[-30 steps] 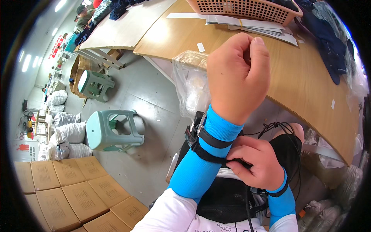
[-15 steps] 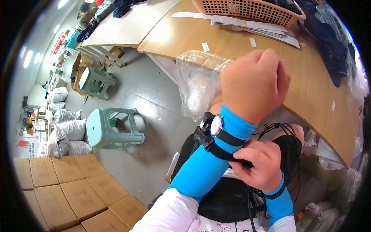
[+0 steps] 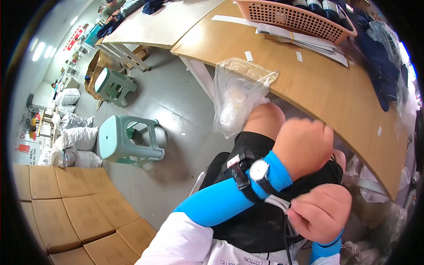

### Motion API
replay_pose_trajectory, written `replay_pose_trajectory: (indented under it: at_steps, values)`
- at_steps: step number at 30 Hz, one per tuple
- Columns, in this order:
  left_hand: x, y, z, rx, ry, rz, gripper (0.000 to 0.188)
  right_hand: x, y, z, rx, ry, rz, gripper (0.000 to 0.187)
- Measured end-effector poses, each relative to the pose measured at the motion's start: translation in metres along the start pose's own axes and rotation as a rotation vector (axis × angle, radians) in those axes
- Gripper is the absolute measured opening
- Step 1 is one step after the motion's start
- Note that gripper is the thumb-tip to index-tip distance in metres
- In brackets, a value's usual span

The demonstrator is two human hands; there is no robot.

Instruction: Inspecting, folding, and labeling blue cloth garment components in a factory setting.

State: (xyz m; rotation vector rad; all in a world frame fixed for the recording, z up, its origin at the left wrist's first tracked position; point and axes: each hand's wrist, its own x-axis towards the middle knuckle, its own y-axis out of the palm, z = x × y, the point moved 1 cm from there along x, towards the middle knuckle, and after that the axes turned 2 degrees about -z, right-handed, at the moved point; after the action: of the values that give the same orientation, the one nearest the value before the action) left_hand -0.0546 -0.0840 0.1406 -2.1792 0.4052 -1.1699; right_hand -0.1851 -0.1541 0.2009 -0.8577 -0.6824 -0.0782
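Bright light is shed by ceiling lamps (image 3: pixel 39 51) at upper left, the desk (image 3: pixel 204 40) is touched by glare, the hands (image 3: pixel 304 149) are slightly blurred, and lines near the dark rim are bowed.

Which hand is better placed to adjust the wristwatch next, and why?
Probably the right hand: it is nearby, while the wristwatch sits just behind the left hand, which can hardly reach it.

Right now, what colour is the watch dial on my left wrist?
The watch dial is white; head view.
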Motion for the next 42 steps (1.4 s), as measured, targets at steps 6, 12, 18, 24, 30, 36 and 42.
replay_pose_trajectory:
  at_steps: [6, 12, 18, 24, 30, 36, 42]
  values:
    - [-0.075, 0.009, -0.029, -0.02, 0.076, 0.812, 0.013, 0.015, -0.015, 0.009, 0.151, 0.035, 0.086, 0.025]
    - [-0.09, 0.004, -0.011, 0.048, 0.083, 0.817, 0.013, 0.014, 0.047, 0.013, -0.038, 0.248, 0.349, 0.023]
    - [-0.098, 0.021, 0.015, 0.142, 0.021, 0.84, 0.014, 0.009, 0.083, -0.003, -0.102, 0.33, 0.331, 0.024]
    - [-0.075, 0.068, 0.051, 0.198, -0.041, 0.878, 0.016, -0.005, 0.111, 0.0, -0.292, 0.307, 0.284, 0.024]
    - [-0.09, 0.092, 0.058, 0.277, -0.083, 0.91, 0.017, -0.011, 0.118, -0.007, -0.375, 0.202, 0.276, 0.018]
    - [-0.103, 0.102, 0.06, 0.368, -0.135, 0.922, 0.019, -0.022, 0.111, -0.015, -0.241, 0.219, 0.214, 0.01]
    - [-0.108, 0.123, 0.065, -0.154, 0.038, 1.062, 0.026, -0.031, 0.108, -0.014, 0.033, 0.468, 0.177, 0.013]
